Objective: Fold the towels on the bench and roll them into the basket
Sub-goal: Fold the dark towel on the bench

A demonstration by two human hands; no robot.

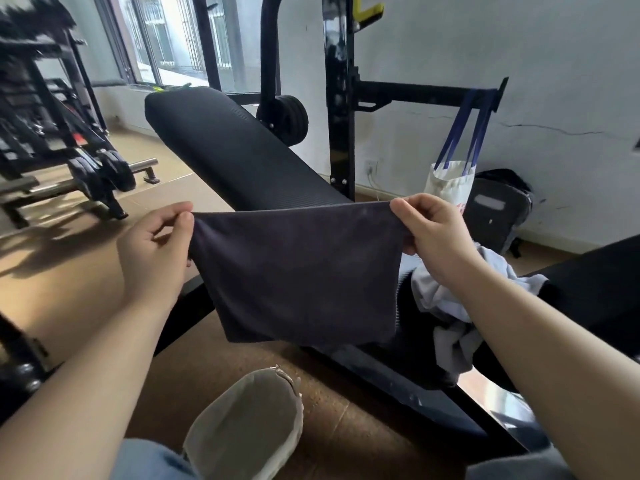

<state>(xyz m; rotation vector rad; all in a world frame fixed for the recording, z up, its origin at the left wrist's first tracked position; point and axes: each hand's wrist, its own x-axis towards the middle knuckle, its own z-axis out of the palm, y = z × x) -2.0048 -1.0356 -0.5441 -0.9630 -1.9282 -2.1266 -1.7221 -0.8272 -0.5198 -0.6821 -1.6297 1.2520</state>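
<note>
A dark navy towel (pixel 298 275) hangs in the air in front of the black padded bench (pixel 228 147). My left hand (pixel 156 247) pinches its upper left corner and my right hand (pixel 436 233) pinches its upper right corner, so the top edge is stretched between them. Its lower edge hangs free above the floor. A crumpled pale grey towel (pixel 446 306) lies on the bench to the right, partly behind my right forearm. A grey fabric basket (pixel 242 431) stands on the floor below the towel, near my knees.
A black rack frame (pixel 341 98) rises behind the bench. A white tote bag (pixel 450 183) hangs from its bar, with a dark backpack (pixel 495 213) on the floor by the wall. Weight equipment (pixel 52 140) fills the left side. The floor is tan matting.
</note>
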